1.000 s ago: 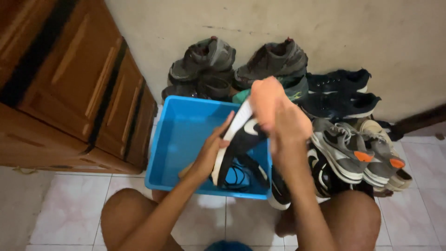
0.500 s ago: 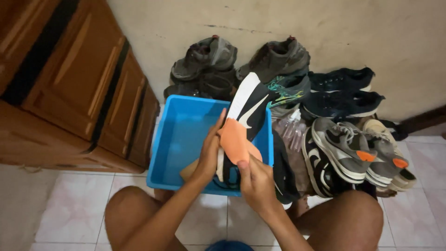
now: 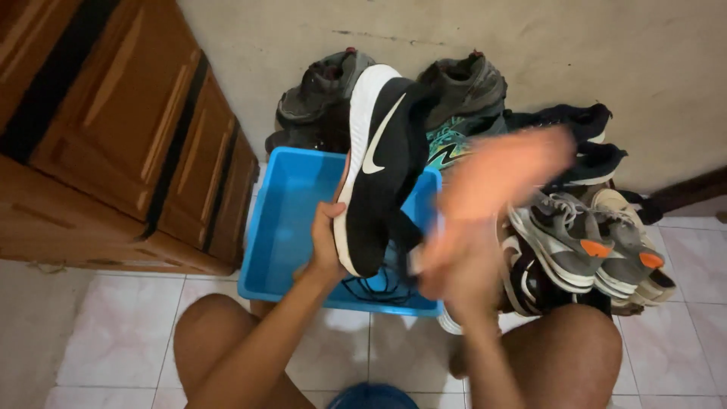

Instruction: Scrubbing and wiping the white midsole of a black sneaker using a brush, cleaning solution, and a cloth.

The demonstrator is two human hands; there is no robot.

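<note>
1. Along the left edge of the floor, a brown wooden cabinet [image 3: 113, 136] with dark vertical strips stands against the wall; it is the largest item.
2. Pale tiled floor [image 3: 113, 341], with grey grout lines, carries everything else.
3. Blue plastic tub [image 3: 284, 227], rectangular, sits on the floor beside the cabinet's near corner and close to the wall; dark cords lie at its front edge.
4. Row of shoes along the wall: two grey hiking shoes [image 3: 462, 79] behind the tub, dark navy sneakers [image 3: 583, 140] to their right, and grey sneakers with orange heel tabs [image 3: 587, 242] at the floor's right side.
5. Black sneaker [image 3: 379, 159], white-soled with a white curved mark on its side, is held upright above the tub, toe upward.
6. Orange insole [image 3: 503, 170], motion-blurred, is raised just right of the sneaker, above the tub's right rim.
7. Left hand [image 3: 327, 244] is curled around the sneaker's heel end, fingers behind the sole.
8. Right hand [image 3: 458, 261] is blurred; it grips the insole's lower end, though the exact finger position cannot be told.
</note>
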